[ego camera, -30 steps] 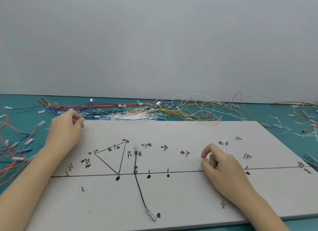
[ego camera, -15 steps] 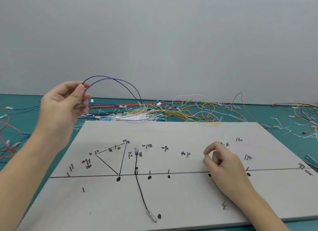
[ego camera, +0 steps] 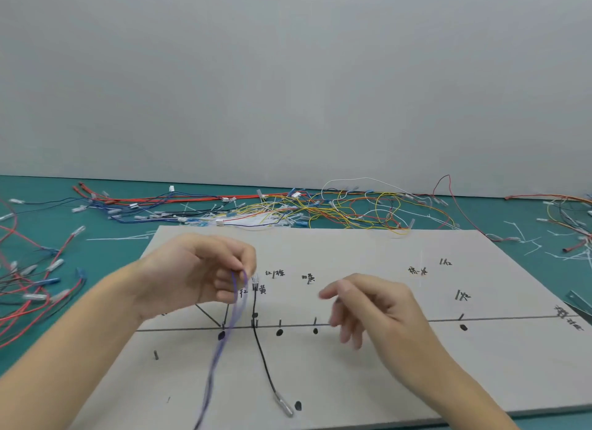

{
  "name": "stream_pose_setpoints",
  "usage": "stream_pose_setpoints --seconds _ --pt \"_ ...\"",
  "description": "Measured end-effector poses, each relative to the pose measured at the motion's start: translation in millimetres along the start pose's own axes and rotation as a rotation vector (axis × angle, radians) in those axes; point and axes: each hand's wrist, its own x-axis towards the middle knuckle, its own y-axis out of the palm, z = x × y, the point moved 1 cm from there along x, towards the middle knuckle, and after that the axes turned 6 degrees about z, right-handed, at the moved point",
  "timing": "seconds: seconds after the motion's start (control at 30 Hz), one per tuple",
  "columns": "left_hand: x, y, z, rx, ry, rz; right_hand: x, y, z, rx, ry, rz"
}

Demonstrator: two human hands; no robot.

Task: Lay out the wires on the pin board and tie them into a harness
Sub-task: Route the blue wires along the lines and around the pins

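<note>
Pin board (ego camera: pixel 368 381) lies flat on teal tabletop (ego camera: pixel 38 343), grey-white, marked with a long horizontal black line, black dots, short upright pins and handwritten labels. Left hand (ego camera: pixel 195 269) hovers over the board around 10 o'clock from its centre, fingers curled, pinching a purple wire (ego camera: pixel 224 340) doubled over at the fingertips; both strands hang down toward 6 o'clock, blurred, crossing the horizontal line and running off the bottom edge of view. Black wire (ego camera: pixel 261 352) already lies on the board just to the 3 o'clock side of the purple one, its clear connector up near the left hand's fingertips, passing the pins at the line, curving down to a metal-tipped end (ego camera: pixel 285 409) near the board's front edge beside a black dot. Right hand (ego camera: pixel 371 308) floats above the board at about 3 o'clock from the left hand, fingers loosely spread and slightly bent, holding nothing, motion-blurred. Loose wire pile (ego camera: pixel 320 208) in yellow, red, blue and white with clear connectors sits on the tabletop at 12 o'clock behind the board; more red and blue wires (ego camera: pixel 32 288) at 9 o'clock; white cable ties (ego camera: pixel 525 237) and wires scattered at 2 o'clock.
</note>
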Motion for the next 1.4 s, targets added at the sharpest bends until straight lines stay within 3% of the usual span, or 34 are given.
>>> stream_pose_setpoints --seconds 0.1,0.27,0.47,0.7,1.07,1.17,1.27,1.4 --pt "9 14 5 0.179 0.026 -0.142 6 28 12 0.110 0.103 0.212" --pt "14 13 8 0.399 0.210 -0.349 28 52 14 0.133 0.164 0.250" --pt "20 9 16 0.126 0.227 -0.359 38 51 10 0.354 0.222 0.257" --pt "28 13 26 -0.056 0.199 -0.417 39 48 5 0.393 0.222 0.236" --pt "33 13 35 -0.086 0.228 -0.312 40 47 0 0.340 0.192 0.233" --pt "33 9 35 -0.096 0.193 -0.245 44 45 1 0.338 0.171 0.079" --pt "35 8 37 -0.261 0.147 -0.122 48 40 0 0.317 0.113 -0.085" --pt "33 10 34 -0.455 0.108 -0.037 51 38 -1 0.238 0.058 -0.091"
